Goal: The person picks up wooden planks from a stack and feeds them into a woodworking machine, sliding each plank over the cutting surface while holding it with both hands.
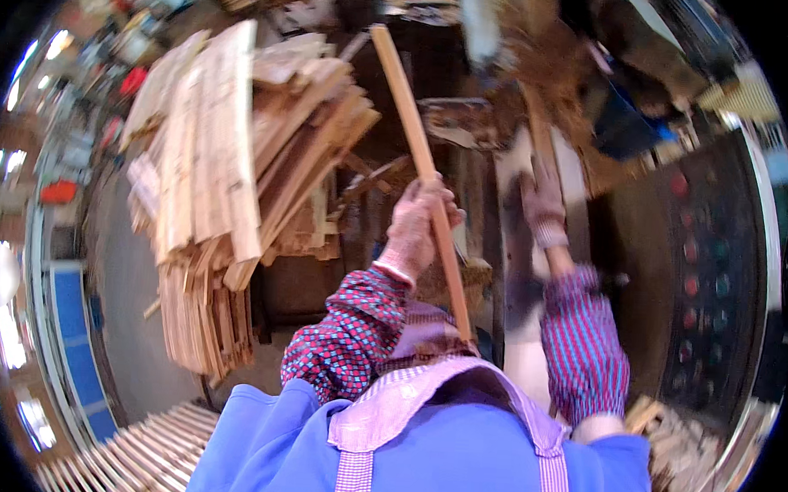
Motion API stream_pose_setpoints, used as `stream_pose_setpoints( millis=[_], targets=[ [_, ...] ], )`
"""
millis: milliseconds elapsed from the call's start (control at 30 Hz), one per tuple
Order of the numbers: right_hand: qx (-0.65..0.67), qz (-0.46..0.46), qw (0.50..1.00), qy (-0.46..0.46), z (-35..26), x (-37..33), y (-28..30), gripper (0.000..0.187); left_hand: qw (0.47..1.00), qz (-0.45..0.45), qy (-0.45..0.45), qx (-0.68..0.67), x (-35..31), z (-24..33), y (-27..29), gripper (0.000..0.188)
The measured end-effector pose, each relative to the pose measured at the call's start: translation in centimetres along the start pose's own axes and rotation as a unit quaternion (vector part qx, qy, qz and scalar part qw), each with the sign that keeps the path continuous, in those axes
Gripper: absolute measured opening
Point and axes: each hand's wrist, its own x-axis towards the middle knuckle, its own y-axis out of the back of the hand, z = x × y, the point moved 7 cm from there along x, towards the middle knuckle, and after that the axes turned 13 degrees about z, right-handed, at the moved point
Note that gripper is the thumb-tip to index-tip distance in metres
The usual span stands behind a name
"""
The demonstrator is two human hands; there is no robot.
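Observation:
My left hand (415, 227), in a pale work glove, is closed around a long, narrow wooden strip (405, 100). The strip slants from the far middle down toward my apron. To the right, my gloved right hand (544, 207) is stretched out with its fingers extended over a long metal work surface (524, 342). Another piece of wood (538, 120) lies just beyond those fingers; blur hides whether they touch it. Patterned sleeve covers reach over both forearms.
A tall stack of wooden boards (208, 147) stands at my left. On the right is a dark panel (700, 280) with rows of coloured buttons. Slatted wood (125, 455) lies at the lower left, and offcuts (682, 448) are piled at the lower right.

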Motion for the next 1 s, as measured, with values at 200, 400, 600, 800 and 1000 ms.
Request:
stream_pose_setpoints(
  millis=[200, 400, 600, 800, 1000],
  targets=[
    [0.396, -0.257, 0.853, -0.223, -15.9, -15.3, 5.3, 0.076, 0.992, 0.005, -0.048, 0.117, -2.8, 0.6, -0.7, 0.024],
    [-0.022, -0.062, 0.992, -0.112, -6.3, -26.9, 15.2, 0.069, 0.501, 0.057, -0.677, 0.537, -9.2, 22.8, 0.2, 0.067],
    [-0.279, -0.071, 0.958, -0.001, -0.3, -30.0, 12.6, 0.059, 0.431, 0.427, -0.371, 0.703, -0.4, 51.4, 25.5, 0.075],
    [-0.714, 0.041, 0.638, 0.285, -1.7, -15.5, 6.8, 0.013, 0.636, 0.292, -0.397, 0.594, 3.9, 47.8, 28.5, 0.078],
    [-0.415, -0.052, 0.908, 0.026, 4.6, -2.3, -1.3, 0.053, 0.843, 0.254, -0.276, 0.385, -2.7, 46.8, 27.2, 0.074]
  ],
)
